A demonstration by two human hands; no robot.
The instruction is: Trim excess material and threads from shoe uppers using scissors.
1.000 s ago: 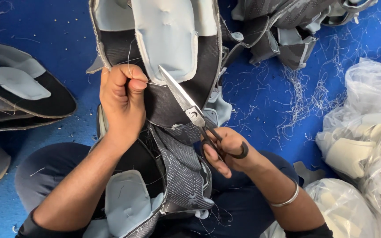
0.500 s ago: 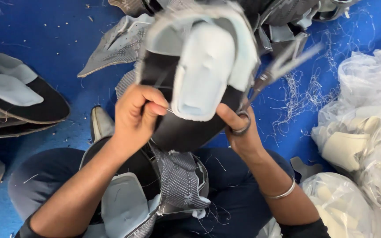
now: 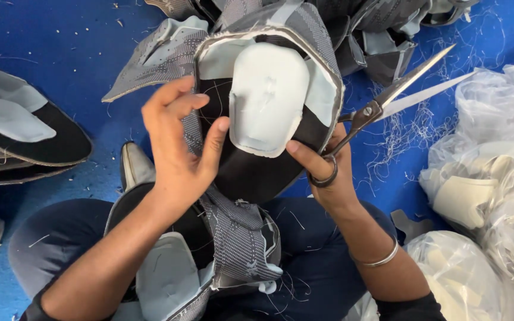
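Scissors (image 3: 388, 98) swung off the shoe upper (image 3: 269, 113), blades now open and pointing up-right over the blue floor (image 3: 49, 53). Right hand (image 3: 328, 172) grip: thumb pressed on upper's lower edge, fingers through scissor loop; left hand (image 3: 176, 145) spread, thumb pinching upper's left side. Upper raised over lap; cutting paused, looks like inspection.

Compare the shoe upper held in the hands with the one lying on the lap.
The held shoe upper is raised and spread flat between the left hand and right hand, its pale grey pad facing the camera; the lap shoe upper lies crumpled and folded, showing mostly knit mesh. The held one fills more of the view. Both combine grey mesh, black lining and light grey padding.
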